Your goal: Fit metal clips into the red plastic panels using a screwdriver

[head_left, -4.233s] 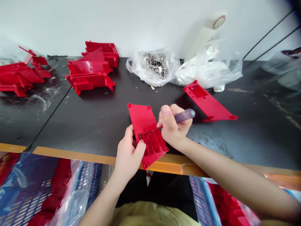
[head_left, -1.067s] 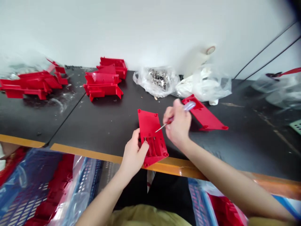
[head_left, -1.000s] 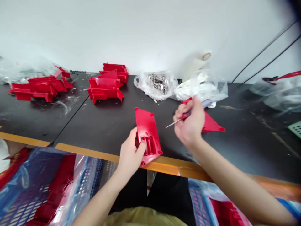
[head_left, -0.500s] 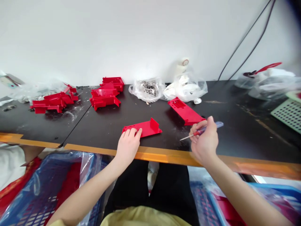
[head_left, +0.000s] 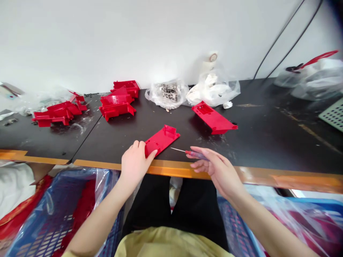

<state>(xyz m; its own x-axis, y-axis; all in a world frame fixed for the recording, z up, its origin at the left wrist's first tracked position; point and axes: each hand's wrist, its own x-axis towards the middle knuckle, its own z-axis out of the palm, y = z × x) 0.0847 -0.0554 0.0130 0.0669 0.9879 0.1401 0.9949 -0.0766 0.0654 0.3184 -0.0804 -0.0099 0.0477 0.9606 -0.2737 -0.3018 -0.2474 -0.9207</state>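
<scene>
My left hand (head_left: 136, 160) grips the near left end of a flat red plastic part (head_left: 164, 140), thumb on one side and fingers on the other. The part lies slanted on the black table, its raised tab at the far right end. In my right hand (head_left: 214, 166) is a screwdriver (head_left: 197, 155) with a red and clear purplish handle, held loosely between thumb and fingers. Its thin metal tip points left, just right of the part and seemingly apart from it. A second red plastic part (head_left: 214, 118) rests tilted farther back on the right.
Stacked red parts (head_left: 118, 103) and another red pile (head_left: 60, 113) stand at the back left. Near the wall are a bag of small metal pieces (head_left: 170, 93) and a bag of white pieces (head_left: 211, 91). Blue baskets (head_left: 57, 175) sit below the table's orange edge (head_left: 184, 169).
The red part under my left hand has turned, its tabbed end swinging away from me. My right hand has brought the screwdriver left, close to that part, and the tip now points left.
</scene>
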